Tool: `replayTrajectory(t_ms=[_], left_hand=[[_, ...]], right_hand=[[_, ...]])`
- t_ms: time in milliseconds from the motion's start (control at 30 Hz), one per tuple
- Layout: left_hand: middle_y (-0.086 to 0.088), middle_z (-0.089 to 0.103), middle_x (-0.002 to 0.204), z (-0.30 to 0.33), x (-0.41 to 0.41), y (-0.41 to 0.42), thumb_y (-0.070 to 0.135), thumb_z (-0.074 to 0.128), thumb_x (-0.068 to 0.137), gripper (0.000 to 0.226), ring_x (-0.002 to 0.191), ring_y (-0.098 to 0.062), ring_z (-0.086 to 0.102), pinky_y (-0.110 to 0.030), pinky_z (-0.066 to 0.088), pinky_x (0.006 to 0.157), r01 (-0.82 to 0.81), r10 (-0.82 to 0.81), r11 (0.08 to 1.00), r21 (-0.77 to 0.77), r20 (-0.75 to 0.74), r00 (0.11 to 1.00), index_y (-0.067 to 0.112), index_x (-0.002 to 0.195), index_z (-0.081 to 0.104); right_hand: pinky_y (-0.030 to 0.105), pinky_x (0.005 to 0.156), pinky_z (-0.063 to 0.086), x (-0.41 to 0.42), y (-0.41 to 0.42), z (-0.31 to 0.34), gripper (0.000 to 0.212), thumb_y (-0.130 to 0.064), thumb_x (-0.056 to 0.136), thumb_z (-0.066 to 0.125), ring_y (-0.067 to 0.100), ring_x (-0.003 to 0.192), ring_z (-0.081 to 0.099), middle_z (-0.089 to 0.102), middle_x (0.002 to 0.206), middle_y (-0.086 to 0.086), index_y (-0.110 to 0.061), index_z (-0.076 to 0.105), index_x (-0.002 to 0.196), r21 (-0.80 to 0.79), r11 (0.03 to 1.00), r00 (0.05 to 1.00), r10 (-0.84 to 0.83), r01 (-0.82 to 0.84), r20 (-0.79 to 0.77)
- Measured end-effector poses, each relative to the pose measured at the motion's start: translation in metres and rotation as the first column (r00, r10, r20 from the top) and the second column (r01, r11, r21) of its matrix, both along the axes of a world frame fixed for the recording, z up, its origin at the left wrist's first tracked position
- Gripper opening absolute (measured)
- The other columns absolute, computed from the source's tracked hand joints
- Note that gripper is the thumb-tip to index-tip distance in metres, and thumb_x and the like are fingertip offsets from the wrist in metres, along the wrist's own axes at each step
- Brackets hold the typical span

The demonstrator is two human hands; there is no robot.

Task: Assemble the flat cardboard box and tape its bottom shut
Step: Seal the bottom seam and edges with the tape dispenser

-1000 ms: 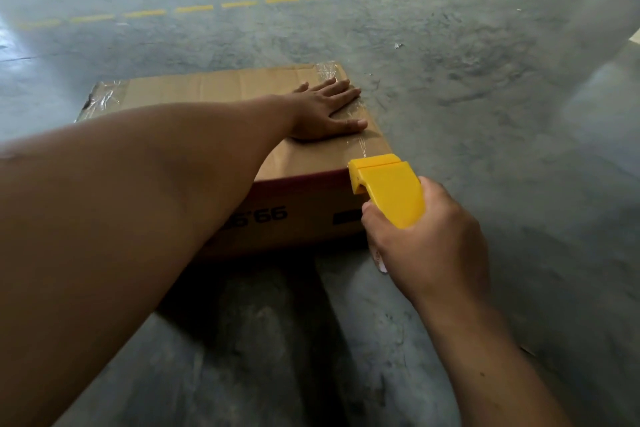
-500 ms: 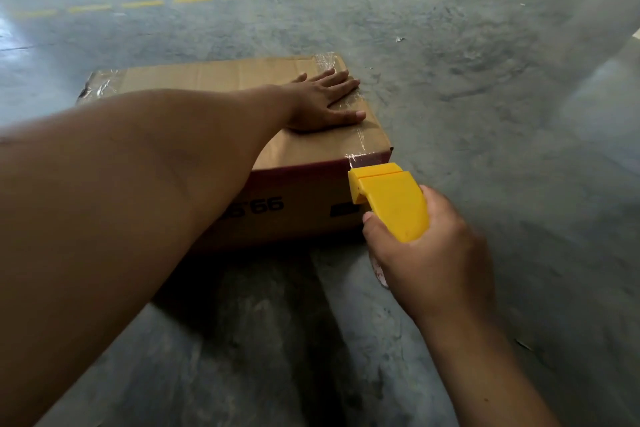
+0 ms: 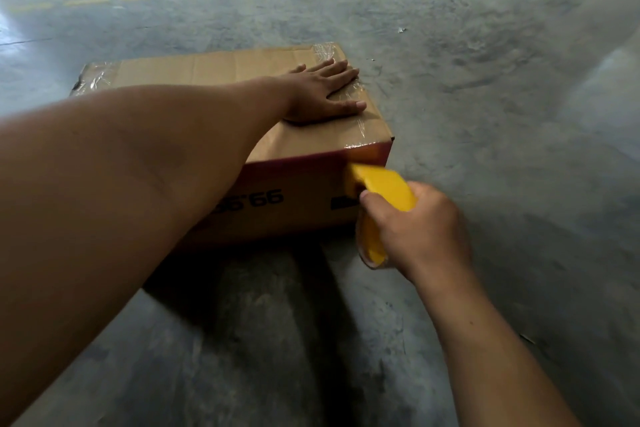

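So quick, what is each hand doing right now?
Left hand: open, fingers flat, pressing the cardboard box.
Right hand: closed around the yellow tape dispenser.

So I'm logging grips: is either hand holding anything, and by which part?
The right hand grips the yellow tape dispenser by its rear body. The left hand lies flat on the box, holding nothing.

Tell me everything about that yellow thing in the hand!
The yellow tape dispenser looks like smooth plastic, with a flat hood on top and a roll of clear tape underneath. The right hand grips it. Its front edge is tilted up against the near side of the cardboard box, close to the right corner, just under the top edge.
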State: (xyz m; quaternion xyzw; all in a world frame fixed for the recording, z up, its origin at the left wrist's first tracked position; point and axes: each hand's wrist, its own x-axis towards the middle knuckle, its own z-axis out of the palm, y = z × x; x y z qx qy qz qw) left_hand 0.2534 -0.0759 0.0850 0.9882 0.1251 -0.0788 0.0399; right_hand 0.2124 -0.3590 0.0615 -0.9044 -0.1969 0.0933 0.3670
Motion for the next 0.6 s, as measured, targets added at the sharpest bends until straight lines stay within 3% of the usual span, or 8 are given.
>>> replayTrajectory(t_ms=[100, 200, 333, 400, 500, 600], left_hand=[[0.007, -0.008, 0.166, -0.001, 0.000, -0.002, 0.096, 0.010, 0.068, 0.106, 0.151, -0.013, -0.010, -0.048, -0.001, 0.121, 0.006, -0.006, 1.000, 0.000, 0.010, 1.000, 0.038, 0.156, -0.005], [0.006, -0.004, 0.166, 0.001, -0.003, -0.002, 0.095, 0.014, 0.071, 0.103, 0.151, -0.014, -0.006, -0.047, 0.001, 0.121, -0.017, 0.017, 1.000, -0.023, 0.032, 0.999, 0.039, 0.156, 0.000], [0.007, 0.009, 0.166, 0.004, -0.008, -0.006, 0.094, 0.025, 0.071, 0.101, 0.151, -0.020, 0.013, -0.047, 0.018, 0.119, -0.103, 0.106, 0.994, -0.037, 0.080, 0.991, 0.040, 0.156, 0.017], [0.004, 0.025, 0.162, 0.004, -0.013, -0.011, 0.086, 0.038, 0.078, 0.091, 0.147, -0.021, 0.026, -0.045, 0.026, 0.117, -0.101, 0.106, 0.994, -0.041, 0.172, 0.979, 0.034, 0.152, 0.033], [-0.001, 0.046, 0.151, 0.007, -0.028, -0.018, 0.059, 0.054, 0.091, 0.058, 0.138, -0.022, 0.042, -0.047, 0.034, 0.112, -0.027, 0.046, 0.998, -0.054, 0.394, 0.918, 0.026, 0.138, 0.056], [0.001, 0.049, 0.147, 0.011, -0.060, -0.017, 0.051, 0.054, 0.094, 0.047, 0.134, -0.021, 0.045, -0.048, 0.033, 0.109, -0.013, -0.001, 0.999, 0.030, 0.419, 0.908, 0.029, 0.134, 0.057]], right_hand=[[0.024, 0.045, 0.032, 0.000, -0.009, -0.012, 0.043, -0.059, 0.071, 0.065, 0.004, 0.048, 0.050, 0.055, 0.055, -0.009, -0.018, 0.062, 0.081, -0.005, 1.000, 0.999, -0.030, 0.030, -0.032], [0.022, 0.047, 0.033, -0.005, -0.018, -0.008, 0.038, -0.059, 0.074, 0.065, 0.001, 0.054, 0.047, 0.052, 0.064, -0.014, -0.024, 0.056, 0.083, 0.033, 0.999, 1.000, 0.005, -0.005, 0.007], [0.018, 0.049, 0.030, -0.005, -0.024, 0.020, 0.037, -0.062, 0.073, 0.065, -0.003, 0.059, 0.040, 0.046, 0.071, -0.014, -0.034, 0.049, 0.093, 0.078, 0.995, 0.990, 0.053, -0.064, 0.134], [0.017, 0.050, 0.031, -0.004, -0.024, 0.033, 0.044, -0.064, 0.072, 0.064, -0.001, 0.061, 0.043, 0.049, 0.076, -0.012, -0.031, 0.057, 0.100, 0.114, 0.990, 0.978, 0.064, -0.088, 0.201], [0.018, 0.052, 0.034, -0.002, -0.020, 0.050, 0.055, -0.065, 0.071, 0.065, 0.011, 0.065, 0.050, 0.058, 0.082, -0.006, -0.027, 0.061, 0.110, 0.160, 0.977, 0.958, 0.094, -0.140, 0.270], [0.020, 0.051, 0.036, 0.002, -0.011, 0.060, 0.051, -0.065, 0.071, 0.064, 0.003, 0.065, 0.053, 0.060, 0.080, -0.008, -0.028, 0.061, 0.105, 0.202, 0.960, 0.950, 0.131, -0.193, 0.284]])
